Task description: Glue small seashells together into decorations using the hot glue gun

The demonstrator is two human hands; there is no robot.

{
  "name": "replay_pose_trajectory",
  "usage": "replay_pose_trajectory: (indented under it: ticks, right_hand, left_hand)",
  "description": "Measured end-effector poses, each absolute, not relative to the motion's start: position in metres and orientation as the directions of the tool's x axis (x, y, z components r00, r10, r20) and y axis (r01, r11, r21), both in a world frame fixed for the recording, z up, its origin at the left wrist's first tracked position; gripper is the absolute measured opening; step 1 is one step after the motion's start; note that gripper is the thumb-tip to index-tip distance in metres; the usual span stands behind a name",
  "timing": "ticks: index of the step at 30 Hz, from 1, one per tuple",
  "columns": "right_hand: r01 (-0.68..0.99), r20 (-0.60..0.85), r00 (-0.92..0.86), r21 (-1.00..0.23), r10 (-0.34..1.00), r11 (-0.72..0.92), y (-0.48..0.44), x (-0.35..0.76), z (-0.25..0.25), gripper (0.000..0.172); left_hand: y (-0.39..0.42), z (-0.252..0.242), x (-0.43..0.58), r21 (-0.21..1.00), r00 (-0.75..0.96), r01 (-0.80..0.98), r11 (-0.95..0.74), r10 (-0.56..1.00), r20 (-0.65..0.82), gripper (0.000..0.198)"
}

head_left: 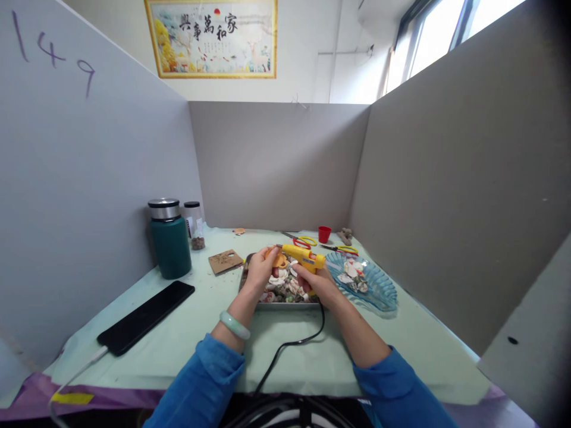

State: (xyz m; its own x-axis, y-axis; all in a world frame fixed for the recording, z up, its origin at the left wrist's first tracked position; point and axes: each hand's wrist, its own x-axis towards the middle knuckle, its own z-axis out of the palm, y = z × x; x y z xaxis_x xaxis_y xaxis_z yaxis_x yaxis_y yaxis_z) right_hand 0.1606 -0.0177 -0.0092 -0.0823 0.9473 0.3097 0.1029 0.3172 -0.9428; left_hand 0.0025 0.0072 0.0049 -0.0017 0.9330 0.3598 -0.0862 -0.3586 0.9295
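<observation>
A yellow hot glue gun (300, 254) is in the grip of my right hand (316, 282), its nozzle pointing left. My left hand (260, 270) is closed, fingers pinched at the nozzle's tip on a flat orange piece (280, 260); its exact kind is hard to tell. Both hands are above a metal tray (289, 306) filled with shell-like pieces, whitish, reddish and greenish (292, 289). From the gun's handle a black cord (285, 345) runs down toward the table's front edge. The gun's handle is partly hidden by my right hand.
Right of the tray stands a blue glass dish (381, 291) with pieces in it. Scissors (341, 249), a red cup (324, 234) and a brown card (225, 261) lie behind. At left are a green flask (169, 246), a jar (193, 226) and a phone (147, 317). Grey partitions (281, 166) surround the table.
</observation>
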Motion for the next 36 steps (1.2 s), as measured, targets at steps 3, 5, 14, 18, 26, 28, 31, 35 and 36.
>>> replay_pose_trajectory:
  ticks: [3,5,14,18,26,28,31,35,36]
  right_hand:
    - [0.089,0.31,-0.087,-0.944,0.947,0.317,-0.0176,0.1606,-0.0098,0.041]
    - [0.082,0.305,-0.085,-0.947,0.949,0.312,-0.0175,0.1605,-0.0101,0.041]
    - [0.077,0.315,-0.101,-0.943,0.944,0.323,-0.0163,0.1612,-0.0112,0.041]
    - [0.09,0.32,-0.091,-0.94,0.943,0.328,-0.0156,0.1619,-0.0126,0.041]
    - [0.089,0.314,-0.105,-0.942,0.943,0.324,-0.0166,0.1614,-0.0113,0.042]
    - [0.092,0.313,-0.102,-0.942,0.944,0.322,-0.0169,0.1613,-0.0109,0.042]
    - [0.096,0.315,-0.104,-0.941,0.943,0.325,-0.0166,0.1613,-0.0109,0.042]
    - [0.092,0.322,-0.119,-0.938,0.939,0.333,-0.0172,0.1612,-0.0096,0.042]
    - [0.09,0.32,-0.119,-0.939,0.94,0.331,-0.0175,0.1611,-0.0091,0.041]
  left_hand:
    - [0.0072,0.0046,0.0022,0.927,0.02,-0.055,-0.372,0.927,0.373,0.03]
    - [0.007,0.005,0.0021,0.925,0.03,-0.046,-0.378,0.925,0.38,0.028]
    - [0.0048,0.0064,0.0029,0.918,0.021,0.037,-0.394,0.919,0.393,0.024]
    - [0.0064,0.0054,0.0017,0.913,0.02,0.035,-0.406,0.914,0.406,0.026]
    - [0.0046,0.0074,0.003,0.914,0.023,0.047,-0.404,0.915,0.403,0.024]
    - [0.0033,0.0084,0.0034,0.914,0.025,0.054,-0.402,0.916,0.401,0.023]
    - [0.0021,0.0092,0.0036,0.909,0.027,0.094,-0.407,0.913,0.406,0.024]
    - [0.0025,0.0079,0.0032,0.88,0.032,0.205,-0.429,0.901,0.432,0.025]
    - [0.0027,0.0074,0.003,0.871,0.032,0.23,-0.435,0.898,0.44,0.025]
